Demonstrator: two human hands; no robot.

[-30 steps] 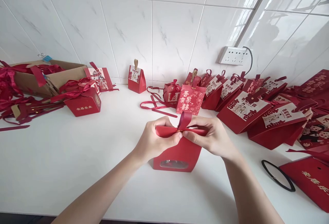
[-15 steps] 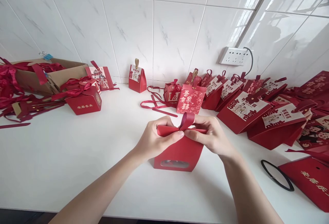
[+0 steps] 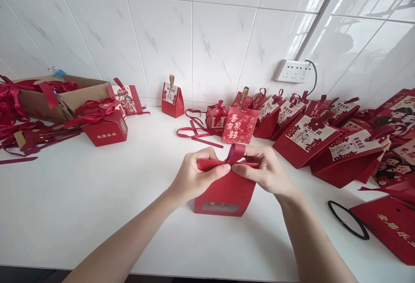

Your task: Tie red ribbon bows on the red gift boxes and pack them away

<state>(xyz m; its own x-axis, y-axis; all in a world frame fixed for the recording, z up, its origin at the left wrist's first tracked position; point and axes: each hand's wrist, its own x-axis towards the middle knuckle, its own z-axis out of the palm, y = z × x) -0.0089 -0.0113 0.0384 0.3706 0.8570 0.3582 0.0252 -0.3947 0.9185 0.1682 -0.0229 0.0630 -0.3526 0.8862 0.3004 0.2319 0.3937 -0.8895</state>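
Pinching the box (image 3: 223,194) at lower centre, left hand (image 3: 191,177) and right hand (image 3: 270,172) clamp its top edge; best press evenly beneath the ribbon (image 3: 236,152), keeping its loop upright.

Bright, soft light; window glare streaks the glossy wall tiles (image 3: 353,36) upper right. A soft shadow crosses the desk's (image 3: 97,196) near right; outer edges stretch.

What lies behind the window (image 3: 220,207) of the held box (image 3: 227,192) is unclear.
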